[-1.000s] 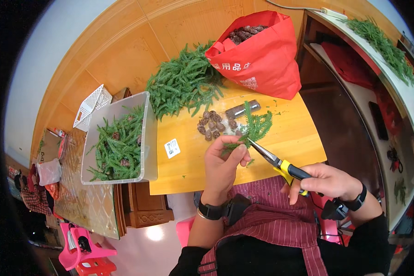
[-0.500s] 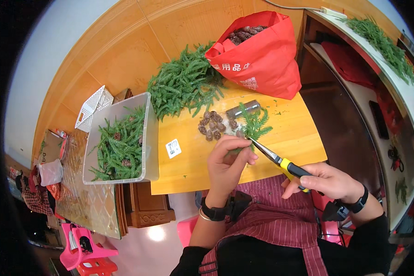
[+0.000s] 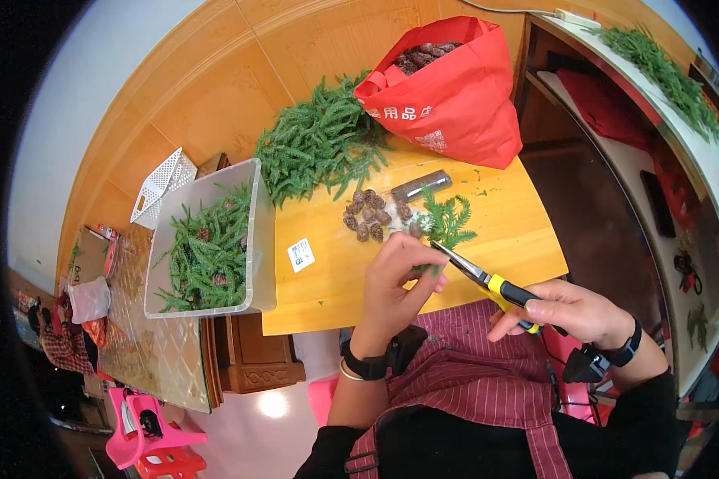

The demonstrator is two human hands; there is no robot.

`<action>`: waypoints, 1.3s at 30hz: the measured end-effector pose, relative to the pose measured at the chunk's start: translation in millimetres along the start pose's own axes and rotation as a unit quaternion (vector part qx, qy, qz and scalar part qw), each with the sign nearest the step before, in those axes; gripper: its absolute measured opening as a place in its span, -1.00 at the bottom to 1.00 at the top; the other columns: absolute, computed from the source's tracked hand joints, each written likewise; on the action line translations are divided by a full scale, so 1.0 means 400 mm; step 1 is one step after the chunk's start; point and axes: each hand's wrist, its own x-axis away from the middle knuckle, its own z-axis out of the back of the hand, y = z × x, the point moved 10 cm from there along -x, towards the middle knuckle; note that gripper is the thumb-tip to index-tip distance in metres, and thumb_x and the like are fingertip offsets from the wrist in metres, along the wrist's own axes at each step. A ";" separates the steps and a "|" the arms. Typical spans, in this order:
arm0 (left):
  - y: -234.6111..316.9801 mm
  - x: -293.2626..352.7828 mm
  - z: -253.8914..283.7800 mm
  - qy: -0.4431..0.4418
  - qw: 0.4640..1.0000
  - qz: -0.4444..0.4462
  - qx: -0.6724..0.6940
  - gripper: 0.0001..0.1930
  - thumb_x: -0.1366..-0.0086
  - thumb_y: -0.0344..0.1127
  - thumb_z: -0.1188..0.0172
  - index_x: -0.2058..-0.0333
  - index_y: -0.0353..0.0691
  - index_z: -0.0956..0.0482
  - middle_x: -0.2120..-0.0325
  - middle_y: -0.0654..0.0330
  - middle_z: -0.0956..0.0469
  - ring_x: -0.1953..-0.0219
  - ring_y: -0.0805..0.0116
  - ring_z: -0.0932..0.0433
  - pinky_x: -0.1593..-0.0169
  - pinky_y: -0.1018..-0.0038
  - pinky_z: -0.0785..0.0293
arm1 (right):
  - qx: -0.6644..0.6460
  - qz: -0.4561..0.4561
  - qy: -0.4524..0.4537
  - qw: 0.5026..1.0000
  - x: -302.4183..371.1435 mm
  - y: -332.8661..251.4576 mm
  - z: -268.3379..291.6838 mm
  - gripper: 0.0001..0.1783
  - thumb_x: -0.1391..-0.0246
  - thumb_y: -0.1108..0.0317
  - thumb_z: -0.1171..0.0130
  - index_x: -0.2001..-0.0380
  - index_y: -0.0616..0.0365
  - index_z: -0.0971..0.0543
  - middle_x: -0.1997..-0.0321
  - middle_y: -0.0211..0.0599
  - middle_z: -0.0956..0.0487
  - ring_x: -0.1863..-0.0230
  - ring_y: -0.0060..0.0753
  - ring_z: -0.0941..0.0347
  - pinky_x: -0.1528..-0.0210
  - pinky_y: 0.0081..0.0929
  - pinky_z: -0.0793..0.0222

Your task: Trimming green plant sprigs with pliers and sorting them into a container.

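Note:
My right hand (image 3: 571,313) grips a pair of pliers (image 3: 510,294) with yellow and black handles, the jaws pointing up and to the left. Pinched in the fingers of my left hand (image 3: 402,281) is a green pine sprig (image 3: 449,219). The jaw tips meet the sprig's stem right beside my left fingertips; whether they clamp it is too small to tell. Just beyond, several brown pine cones (image 3: 367,211) lie clustered on the yellow tabletop (image 3: 335,297). Behind the sprig rests a dark cylindrical roll (image 3: 421,186).
A clear plastic bin (image 3: 265,263) of pine sprigs and cones stands at left. Behind the cones is a heap of greenery (image 3: 315,148), next to a red bag (image 3: 455,100) of cones. A white label (image 3: 301,255) lies near the bin; a white basket (image 3: 164,185) sits behind it.
The sprig has tipped a little to the right and down. My left hand has shifted slightly right with it, while the pliers stay nearly in place.

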 end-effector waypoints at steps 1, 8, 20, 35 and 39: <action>0.002 0.002 0.001 -0.002 1.000 -0.003 0.011 -0.84 -0.06 -0.70 -0.03 0.36 -0.38 -0.43 0.42 0.15 -0.30 0.48 0.40 -0.51 0.45 0.62 -0.48 | -0.017 0.005 -0.001 1.000 0.000 -0.002 -0.001 -0.61 -0.20 0.19 0.19 0.13 0.29 -0.42 0.16 -0.30 -0.53 0.29 -0.68 -0.28 0.19 -0.67 -0.21; 0.009 0.002 0.014 0.023 0.999 -0.002 0.035 -0.86 -0.03 -0.72 -0.07 0.41 -0.40 -0.42 0.44 0.12 -0.34 0.46 0.32 -0.55 0.45 0.58 -0.52 | -0.055 0.024 -0.006 0.998 0.001 -0.005 0.003 -0.59 -0.21 0.21 0.23 0.09 0.34 -0.38 0.12 -0.20 -0.51 0.29 -0.67 -0.26 0.16 -0.67 -0.16; 0.037 0.007 0.030 0.053 0.998 -0.039 0.005 -0.83 0.01 -0.74 -0.08 0.40 -0.42 -0.45 0.43 0.08 -0.39 0.45 0.32 -0.54 0.40 0.57 -0.54 | -0.135 0.084 -0.063 0.985 -0.003 -0.018 -0.008 -0.51 -0.22 0.14 0.31 0.03 0.37 -0.32 0.07 -0.07 -0.47 0.19 -0.57 -0.29 0.10 -0.62 -0.14; 0.058 0.014 0.045 0.059 0.993 -0.060 -0.080 -0.83 0.03 -0.74 -0.10 0.42 -0.41 -0.48 0.42 0.06 -0.43 0.44 0.37 -0.52 0.39 0.57 -0.53 | -0.084 0.033 -0.043 0.995 -0.009 -0.010 -0.001 -0.58 -0.18 0.19 0.16 0.06 0.32 -0.39 0.14 -0.20 -0.51 0.18 -0.58 -0.31 0.11 -0.61 -0.19; 0.067 0.014 0.045 0.071 0.987 -0.076 -0.119 -0.85 0.04 -0.72 -0.13 0.45 -0.39 -0.49 0.46 0.07 -0.45 0.45 0.39 -0.52 0.42 0.58 -0.50 | 0.004 0.012 -0.020 1.000 -0.007 -0.014 0.008 -0.51 -0.13 0.13 0.12 0.10 0.40 -0.40 0.17 -0.07 -0.51 -0.02 -0.25 -0.32 -0.11 -0.39 -0.11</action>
